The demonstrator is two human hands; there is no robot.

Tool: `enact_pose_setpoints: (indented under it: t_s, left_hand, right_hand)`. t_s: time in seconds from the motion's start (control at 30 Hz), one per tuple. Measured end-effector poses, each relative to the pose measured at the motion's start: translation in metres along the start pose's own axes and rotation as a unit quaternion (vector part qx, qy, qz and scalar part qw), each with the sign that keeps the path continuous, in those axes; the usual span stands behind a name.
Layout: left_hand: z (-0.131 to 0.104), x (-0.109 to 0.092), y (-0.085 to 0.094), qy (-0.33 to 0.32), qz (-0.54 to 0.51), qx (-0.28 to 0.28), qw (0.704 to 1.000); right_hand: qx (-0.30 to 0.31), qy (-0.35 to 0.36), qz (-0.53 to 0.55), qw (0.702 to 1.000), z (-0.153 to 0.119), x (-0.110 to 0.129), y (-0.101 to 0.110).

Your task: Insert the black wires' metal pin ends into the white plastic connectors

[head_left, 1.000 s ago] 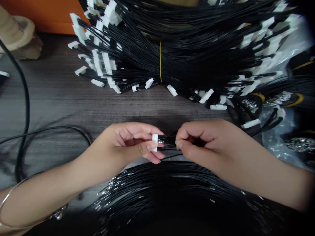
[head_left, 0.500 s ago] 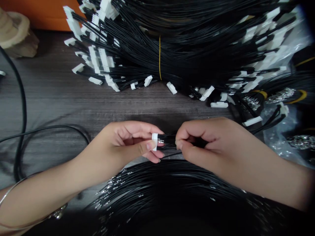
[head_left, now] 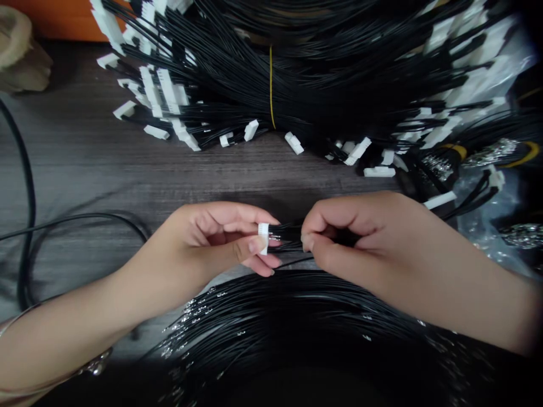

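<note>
Near the middle of the view, my left hand (head_left: 220, 240) pinches a small white connector (head_left: 263, 238) between thumb and fingers. Black wires (head_left: 288, 232) run from the connector's right side, with small shiny metal terminals close to it. My right hand (head_left: 356, 237) is closed, thumb against forefinger, around these black wires just right of the connector. What lies inside its curled fingers is mostly hidden. Below both hands spreads a wide fan of loose black wires (head_left: 292, 299) with shiny metal ends.
A big bundle of black wires (head_left: 318, 96) with white connectors, tied by a yellow band (head_left: 272, 87), fills the top. Clear plastic bags (head_left: 487, 226) and more bundles lie right. A black cable (head_left: 29, 186) curves at left, below a wooden object (head_left: 25, 56).
The whole view has shifted slightly, so the bundle and both hands appear a little higher. Both hands keep their grip, with no clear change between them.
</note>
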State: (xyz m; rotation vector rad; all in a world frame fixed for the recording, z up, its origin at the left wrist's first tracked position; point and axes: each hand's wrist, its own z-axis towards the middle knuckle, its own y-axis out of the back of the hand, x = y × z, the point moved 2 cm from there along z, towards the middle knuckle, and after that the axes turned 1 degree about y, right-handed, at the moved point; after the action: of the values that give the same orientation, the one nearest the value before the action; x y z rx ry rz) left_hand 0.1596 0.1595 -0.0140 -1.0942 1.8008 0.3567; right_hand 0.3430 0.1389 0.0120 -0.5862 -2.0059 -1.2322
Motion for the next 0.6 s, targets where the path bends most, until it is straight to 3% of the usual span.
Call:
enact_pose_setpoints:
  t_s: [0.2, 0.6]
  left_hand:
    - [-0.0023, -0.0003, -0.0002, 0.004, -0.003, -0.001, 1.000]
    - [-0.0018, -0.0005, 0.0000, 0.002, 0.011, 0.000, 1.000]
  right_hand:
    - [-0.021, 0.012, 0.002, 1.000, -0.0044, -0.0004, -0.0002]
    - [0.001, -0.018, 0.017, 1.000, -0.0015, 0.0045, 0.0004]
